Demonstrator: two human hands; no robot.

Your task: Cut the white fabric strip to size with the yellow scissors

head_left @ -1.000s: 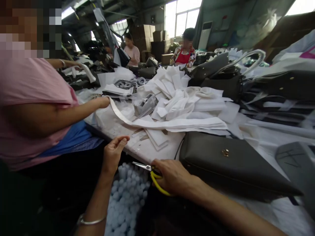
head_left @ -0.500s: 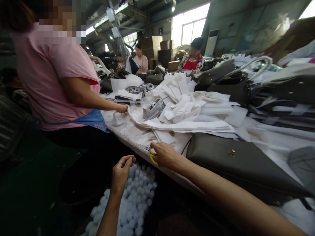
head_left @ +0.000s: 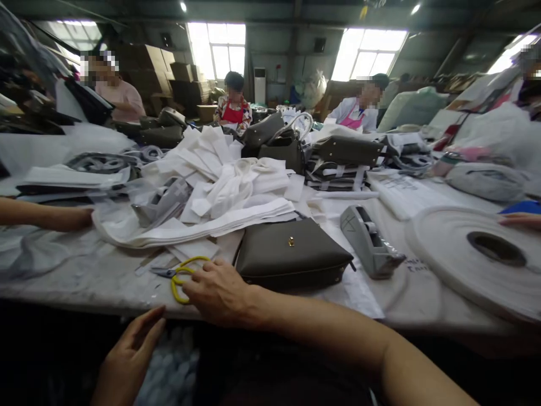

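Observation:
My right hand (head_left: 217, 290) lies on the table's near edge, its fingertips touching the yellow handle of a pair of scissors (head_left: 180, 274) that rests flat on the table. No finger is through the loops. A grey handbag (head_left: 291, 254) with a gold stud sits just right of that hand. My left hand (head_left: 127, 355) hangs below the table edge, fingers apart and holding nothing, above a bag of white foam pieces (head_left: 169, 369).
A co-worker's hand (head_left: 63, 217) at the left rests on a long white strip (head_left: 186, 228) from the fabric pile (head_left: 224, 177). A grey tape dispenser (head_left: 369, 242) and a big white roll (head_left: 477, 254) lie right. More bags and several seated people are beyond.
The view has swung to the right. My right hand has set the scissors down on the table and loosened its grip. My left hand has dropped lower below the table edge.

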